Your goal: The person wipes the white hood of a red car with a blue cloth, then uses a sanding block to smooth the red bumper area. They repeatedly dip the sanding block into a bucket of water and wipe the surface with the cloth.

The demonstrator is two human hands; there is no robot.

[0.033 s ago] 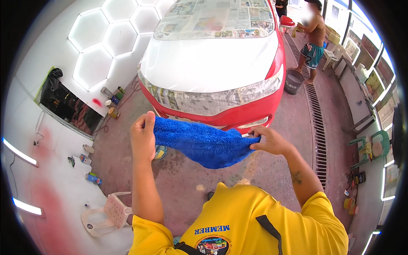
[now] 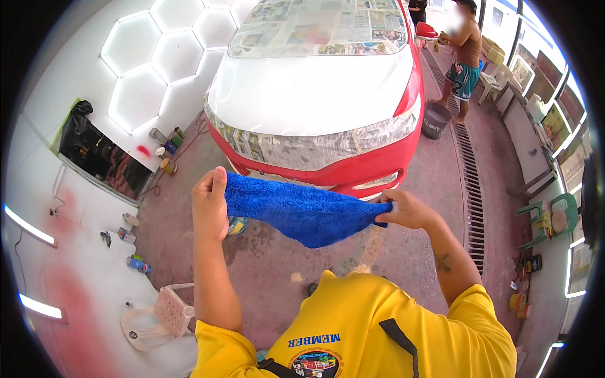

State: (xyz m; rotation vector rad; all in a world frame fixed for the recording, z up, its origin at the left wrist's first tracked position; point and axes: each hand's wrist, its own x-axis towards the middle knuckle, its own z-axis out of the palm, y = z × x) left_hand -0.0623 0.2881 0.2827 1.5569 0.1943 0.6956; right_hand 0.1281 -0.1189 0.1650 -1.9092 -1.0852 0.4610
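A fluffy blue microfiber towel hangs stretched between my two hands, its middle sagging. My left hand is closed on its left end, thumb pointing up. At the other end, my right hand pinches the towel between thumb and fingers. Beyond it stands a red and white car, its front facing me. Newspaper masking runs across the car's front below the white hood, and more paper sheets cover the windshield. The towel overlaps the lower bumper from here without visibly touching it.
Right of the car another person stands by the red side mirror, near a dark bucket. A floor grate runs along that side. A pale plastic chair lies at lower left; a green chair stands far right.
My right hand has shifted slightly right and my left slightly left, so the towel is stretched a little wider. The other person's arms and the item in their hands have moved slightly.
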